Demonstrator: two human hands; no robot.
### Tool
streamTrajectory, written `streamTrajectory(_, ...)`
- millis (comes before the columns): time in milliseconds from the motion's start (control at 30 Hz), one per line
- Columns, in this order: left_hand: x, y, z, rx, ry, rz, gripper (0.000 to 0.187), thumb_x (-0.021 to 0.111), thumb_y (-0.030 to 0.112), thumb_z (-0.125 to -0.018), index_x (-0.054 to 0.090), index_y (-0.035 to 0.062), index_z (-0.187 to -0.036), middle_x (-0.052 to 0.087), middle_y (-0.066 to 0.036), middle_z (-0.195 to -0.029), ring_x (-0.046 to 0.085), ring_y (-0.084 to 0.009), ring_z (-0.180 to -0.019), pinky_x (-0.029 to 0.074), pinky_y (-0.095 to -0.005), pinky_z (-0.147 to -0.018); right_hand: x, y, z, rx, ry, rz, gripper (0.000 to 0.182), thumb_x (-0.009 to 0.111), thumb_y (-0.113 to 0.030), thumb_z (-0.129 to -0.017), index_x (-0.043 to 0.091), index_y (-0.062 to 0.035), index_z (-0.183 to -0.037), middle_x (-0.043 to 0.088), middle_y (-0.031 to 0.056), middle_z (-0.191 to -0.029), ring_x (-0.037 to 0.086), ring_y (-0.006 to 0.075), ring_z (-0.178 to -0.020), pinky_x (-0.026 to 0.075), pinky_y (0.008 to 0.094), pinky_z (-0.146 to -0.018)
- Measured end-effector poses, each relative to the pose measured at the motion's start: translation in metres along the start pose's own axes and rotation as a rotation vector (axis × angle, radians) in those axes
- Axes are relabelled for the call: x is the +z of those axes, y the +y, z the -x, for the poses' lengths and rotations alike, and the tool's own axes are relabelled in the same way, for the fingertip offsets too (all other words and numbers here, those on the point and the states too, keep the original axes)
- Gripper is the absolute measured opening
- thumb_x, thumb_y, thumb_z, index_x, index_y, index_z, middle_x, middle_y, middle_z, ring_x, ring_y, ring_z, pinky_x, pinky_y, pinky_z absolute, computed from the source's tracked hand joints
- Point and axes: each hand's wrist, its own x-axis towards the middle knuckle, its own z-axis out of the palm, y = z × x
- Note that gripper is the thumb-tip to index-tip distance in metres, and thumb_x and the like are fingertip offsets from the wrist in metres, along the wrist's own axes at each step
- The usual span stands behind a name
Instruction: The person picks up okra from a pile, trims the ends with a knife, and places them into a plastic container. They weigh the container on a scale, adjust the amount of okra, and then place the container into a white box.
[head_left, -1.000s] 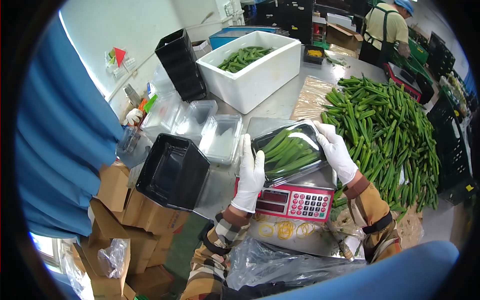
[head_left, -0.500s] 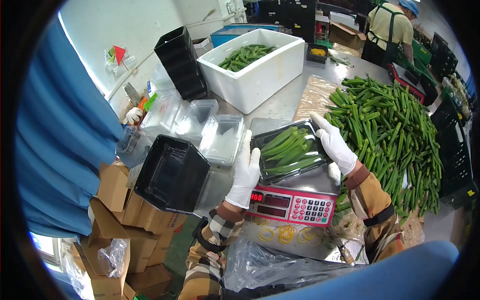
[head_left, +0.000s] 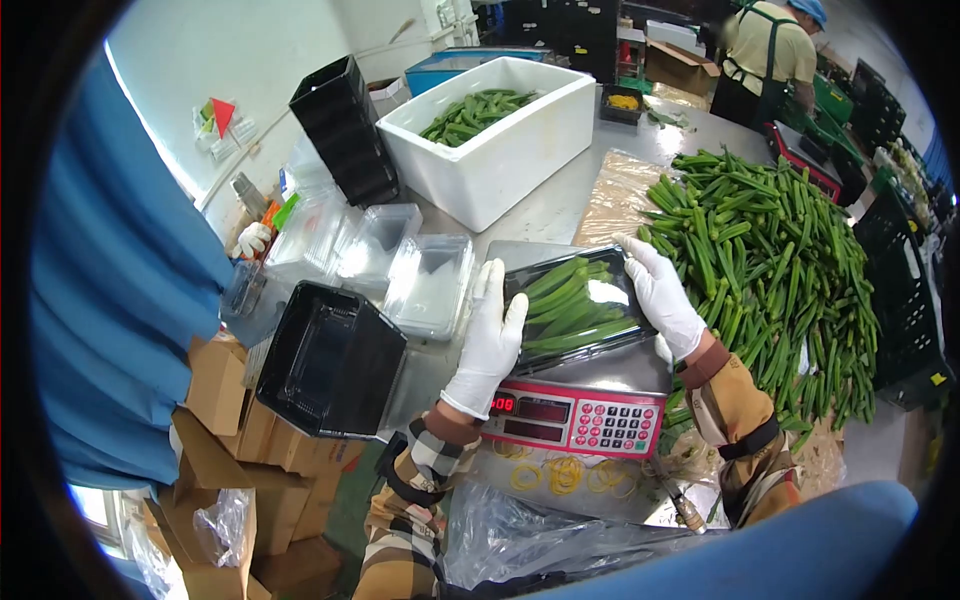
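Note:
Between my two white-gloved hands is a black plastic tray (head_left: 540,358) under a clear lid (head_left: 607,291), with green okra pods (head_left: 565,300) inside. My left hand (head_left: 488,335) grips its left edge, thumb along the front corner. At the opposite side, my right hand (head_left: 666,300) has its fingers on the far corner and its palm against the edge. The tray overlaps the metal pan of a red-framed weighing scale (head_left: 574,417), whose display and keypad face me. A large heap of loose okra (head_left: 770,290) lies to the right.
Clear plastic lids (head_left: 430,285) and stacked black trays (head_left: 330,360) stand left. A white foam box (head_left: 490,150) of okra sits behind. Rubber bands (head_left: 565,475) and a handled tool (head_left: 688,512) lie in front. A co-worker (head_left: 768,60) stands at the far right.
The view has shifted slightly, with the background moving left. The tray in my hands sits a little higher against the scale, and a bright reflection now shows on its lid.

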Motion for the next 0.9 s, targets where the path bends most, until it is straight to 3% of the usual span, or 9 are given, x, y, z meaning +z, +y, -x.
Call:
streamTrajectory(67,0.001,0.001,0.001,0.004,0.001,-0.026,0.056,0.051,0.021,-0.100,0.035,-0.0048,-0.148,0.034,-0.024,-0.153,0.030,-0.0336,-0.145,0.020,-0.0403,-0.120,0.001,0.012,-0.002,-0.123,0.038,0.116,0.033,0.048,0.003,-0.094,0.062,0.0038,-0.124,0.067,0.0140,-0.099,0.060,0.0149,-0.074,0.051,0.0279,-0.067)
streamTrajectory(200,0.001,0.001,0.002,0.024,0.000,-0.053,0.057,0.052,0.022,-0.100,0.034,-0.0052,-0.148,0.034,-0.024,-0.153,0.029,-0.0341,-0.145,0.020,-0.0408,-0.120,0.003,0.003,0.002,-0.083,0.079,0.083,0.035,0.049,0.005,-0.091,0.063,0.0045,-0.122,0.069,0.0166,-0.099,0.064,0.0176,-0.080,0.052,0.0289,-0.072)
streamTrajectory(267,0.001,-0.002,0.002,0.020,-0.005,-0.037,0.059,0.053,0.023,-0.100,0.034,-0.0048,-0.148,0.034,-0.024,-0.153,0.029,-0.0339,-0.145,0.020,-0.0405,-0.120,0.003,0.000,0.002,-0.099,0.099,0.138,0.036,0.050,0.007,-0.087,0.063,0.0057,-0.120,0.069,0.0216,-0.105,0.068,0.0267,-0.089,0.052,0.0307,-0.083)
streamTrajectory(433,0.000,0.001,0.001,0.023,-0.013,-0.059,0.061,0.056,0.025,-0.098,0.035,-0.0045,-0.147,0.035,-0.024,-0.153,0.030,-0.0348,-0.144,0.021,-0.0411,-0.119,0.002,0.019,-0.002,-0.110,0.113,0.191,0.033,0.053,0.004,-0.086,0.065,0.0060,-0.116,0.069,0.0258,-0.106,0.068,0.0336,-0.098,0.052,0.0354,-0.088)
streamTrajectory(600,0.000,-0.004,0.002,0.075,-0.014,-0.104,0.067,0.058,0.031,-0.097,0.032,-0.0051,-0.148,0.035,-0.027,-0.150,0.031,-0.0379,-0.143,0.024,-0.0430,-0.118,0.005,0.023,0.001,-0.099,0.138,0.154,0.032,0.055,0.001,-0.087,0.065,0.0051,-0.117,0.069,0.0251,-0.103,0.067,0.0352,-0.093,0.052,0.0365,-0.084)
streamTrajectory(667,-0.001,-0.002,0.003,0.084,-0.023,-0.120,0.069,0.060,0.031,-0.096,0.032,-0.0055,-0.148,0.035,-0.027,-0.150,0.031,-0.0379,-0.142,0.025,-0.0433,-0.118,0.004,0.024,0.006,-0.150,0.161,0.286,0.032,0.054,0.000,-0.088,0.065,0.0040,-0.117,0.068,0.0239,-0.101,0.064,0.0344,-0.091,0.050,0.0373,-0.083)
streamTrajectory(700,-0.002,-0.003,0.002,0.096,-0.029,-0.123,0.071,0.062,0.032,-0.094,0.033,-0.0061,-0.147,0.036,-0.028,-0.149,0.032,-0.0384,-0.142,0.026,-0.0435,-0.117,0.002,0.006,0.012,-0.020,0.113,0.146,0.033,0.053,-0.001,-0.089,0.065,0.0022,-0.119,0.066,0.0240,-0.103,0.060,0.0347,-0.092,0.048,0.0388,-0.085)
streamTrajectory(733,-0.002,-0.001,0.002,0.087,-0.046,-0.101,0.072,0.063,0.033,-0.094,0.033,-0.0062,-0.147,0.036,-0.028,-0.149,0.032,-0.0387,-0.141,0.026,-0.0434,-0.117,-0.001,0.016,0.016,-0.159,0.153,0.390,0.033,0.051,-0.003,-0.091,0.063,0.0010,-0.121,0.065,0.0243,-0.108,0.060,0.0363,-0.099,0.047,0.0401,-0.090)
streamTrajectory(900,0.007,-0.001,-0.003,0.124,-0.126,-0.043,0.076,0.064,0.037,-0.093,0.033,-0.0066,-0.147,0.036,-0.030,-0.149,0.033,-0.0398,-0.141,0.027,-0.0429,-0.117,-0.012,0.010,0.038,-0.051,0.147,0.283,0.033,0.046,-0.007,-0.095,0.059,-0.0022,-0.126,0.062,0.0218,-0.114,0.059,0.0383,-0.106,0.046,0.0387,-0.093)
